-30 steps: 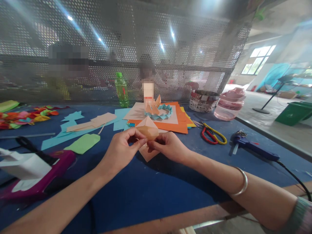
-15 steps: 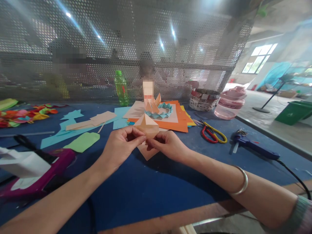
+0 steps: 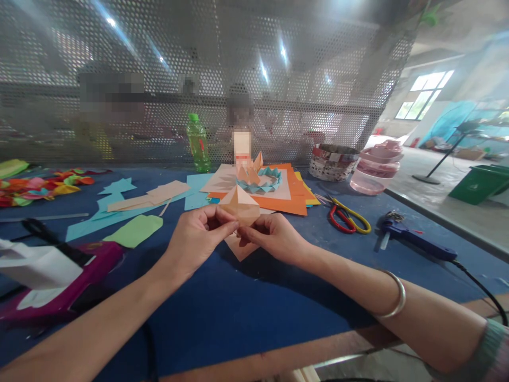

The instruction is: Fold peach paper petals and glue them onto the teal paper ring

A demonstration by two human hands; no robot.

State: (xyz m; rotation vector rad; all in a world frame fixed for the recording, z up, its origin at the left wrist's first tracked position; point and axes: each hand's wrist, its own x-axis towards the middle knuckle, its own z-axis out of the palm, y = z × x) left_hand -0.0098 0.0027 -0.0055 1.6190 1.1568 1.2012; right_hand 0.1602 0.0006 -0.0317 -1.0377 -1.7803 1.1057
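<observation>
At the blue table (image 3: 254, 318), left hand (image 3: 196, 245) and right hand (image 3: 274, 239) still pinch peach origami (image 3: 239, 206).

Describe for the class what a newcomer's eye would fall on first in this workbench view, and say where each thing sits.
The eye goes first to the centre, where the left hand and right hand pinch a folded peach paper form above the blue table. Just beyond it, a paper model with a teal folded ring sits on stacked orange sheets. To the right lie red-and-yellow-handled scissors and a blue glue gun.
</observation>
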